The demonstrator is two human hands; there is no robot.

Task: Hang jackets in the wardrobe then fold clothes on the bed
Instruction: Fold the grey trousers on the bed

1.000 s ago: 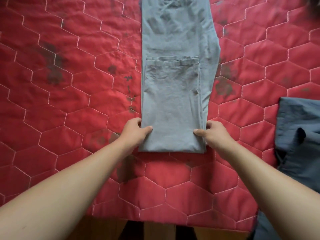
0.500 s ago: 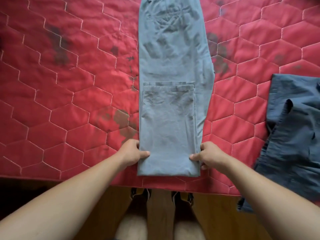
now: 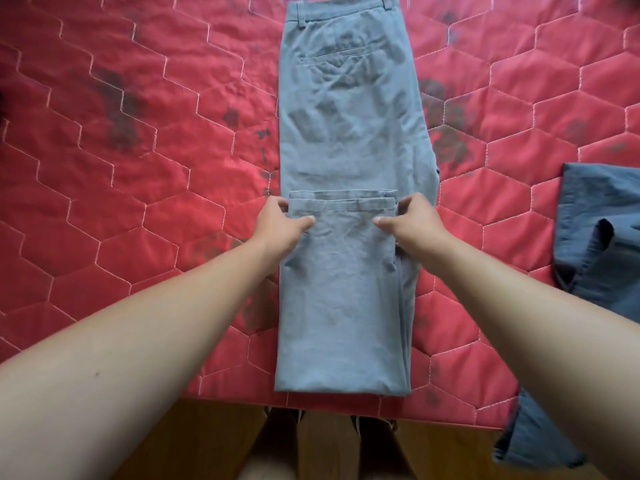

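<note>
Red quilted bedspread point(image 3: 145, 174) with hexagon stitching carries a crumpled dark blue garment point(image 3: 602, 258) at its right edge, well apart from the hands. Down the middle lie light grey-blue cotton trousers point(image 3: 346, 116), flat, with the legs doubled back. The left hand point(image 3: 282, 221) and right hand point(image 3: 414, 221) pinch the sides of the hem end, thumbs on top and fingers apparently tucked beneath.

One view only, from a wide-angle camera worn on the person's head: it looks forward and steeply down onto the near edge of the bed point(image 3: 138, 188) — close enough that both forearms point(image 3: 156, 323) enter from the bottom corners and reach toward mid-frame. The bed fills most of the frame; a strip of wooden floor point(image 3: 194, 441) and the person's legs point(image 3: 381, 459) show along the bottom
</note>
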